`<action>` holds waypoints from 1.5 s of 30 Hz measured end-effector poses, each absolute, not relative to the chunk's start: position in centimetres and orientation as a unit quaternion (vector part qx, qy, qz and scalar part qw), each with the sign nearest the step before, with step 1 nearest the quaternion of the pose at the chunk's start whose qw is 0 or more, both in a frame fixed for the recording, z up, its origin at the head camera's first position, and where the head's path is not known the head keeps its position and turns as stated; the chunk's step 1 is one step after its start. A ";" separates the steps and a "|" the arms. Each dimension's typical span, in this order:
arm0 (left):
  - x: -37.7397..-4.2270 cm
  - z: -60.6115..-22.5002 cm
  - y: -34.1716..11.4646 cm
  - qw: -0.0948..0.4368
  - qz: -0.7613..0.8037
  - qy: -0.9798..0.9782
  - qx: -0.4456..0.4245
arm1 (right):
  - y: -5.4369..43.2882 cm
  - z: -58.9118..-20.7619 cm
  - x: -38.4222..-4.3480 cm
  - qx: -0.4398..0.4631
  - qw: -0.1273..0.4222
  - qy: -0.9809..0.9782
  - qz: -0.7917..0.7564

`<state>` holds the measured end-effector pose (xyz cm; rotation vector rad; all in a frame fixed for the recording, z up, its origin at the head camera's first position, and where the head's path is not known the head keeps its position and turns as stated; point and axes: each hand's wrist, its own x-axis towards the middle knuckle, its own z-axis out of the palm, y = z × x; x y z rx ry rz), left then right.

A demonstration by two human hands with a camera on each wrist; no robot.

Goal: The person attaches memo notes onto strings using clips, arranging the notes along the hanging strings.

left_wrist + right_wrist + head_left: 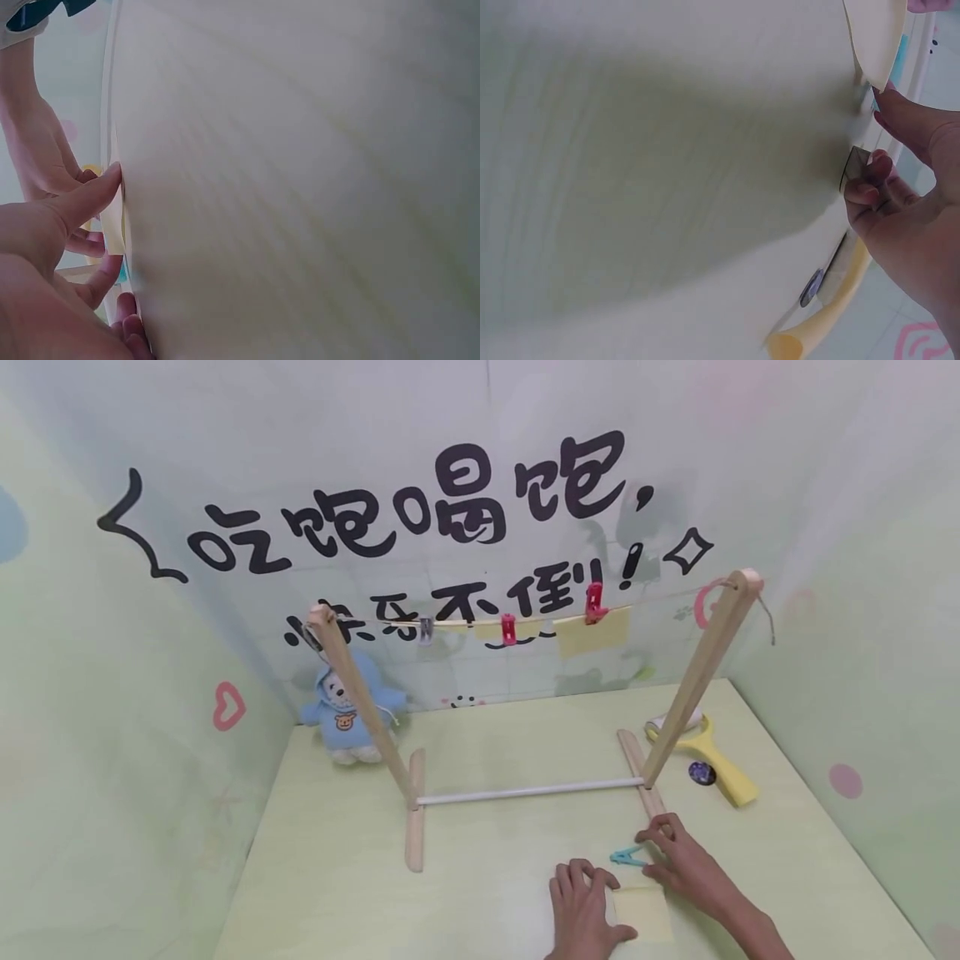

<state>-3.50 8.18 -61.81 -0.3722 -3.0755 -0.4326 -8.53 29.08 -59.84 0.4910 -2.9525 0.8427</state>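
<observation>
A pale yellow paper note (643, 917) lies near the table's front, with one edge curving up in the right wrist view. My left hand (583, 910) rests along its left side, fingers bent, thumb on the lower edge and forefinger near the upper corner. Just beyond the note is a teal clothespin (628, 857). My right hand (686, 868) has thumb and forefinger spread either side of the clothespin's right end. In the right wrist view the right thumb tip (883, 94) reaches the note's corner (877, 37), hiding part of the clothespin.
Behind my hands stands a wooden rack with a white rod (525, 792) and a string. Grey (426, 630) and red clothespins (508, 629) hold yellow notes (596, 633) on it. A yellow-handled roller (720, 760) and dark round disc (702, 772) lie right; a blue plush toy (348, 710) sits left.
</observation>
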 end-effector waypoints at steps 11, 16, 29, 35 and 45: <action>-3.9 -61.8 8.1 -0.027 -0.252 -0.958 -0.134 | 29.1 -60.4 -8.5 0.168 0.050 -0.944 0.280; -4.0 -61.2 8.0 -0.054 -0.282 -0.948 -0.139 | 29.3 -60.2 -8.5 0.158 0.040 -0.940 0.299; -4.2 -62.2 7.5 0.033 -0.263 -0.946 -0.185 | 29.8 -59.4 -8.5 0.095 0.018 -0.910 0.403; -4.1 -62.4 7.4 0.068 -0.277 -0.940 -0.190 | 29.7 -59.0 -8.3 0.067 0.035 -0.902 0.426; -5.0 -60.9 7.1 -0.036 -0.450 -0.885 -0.116 | 29.8 -57.7 -8.6 0.042 0.062 -0.898 0.434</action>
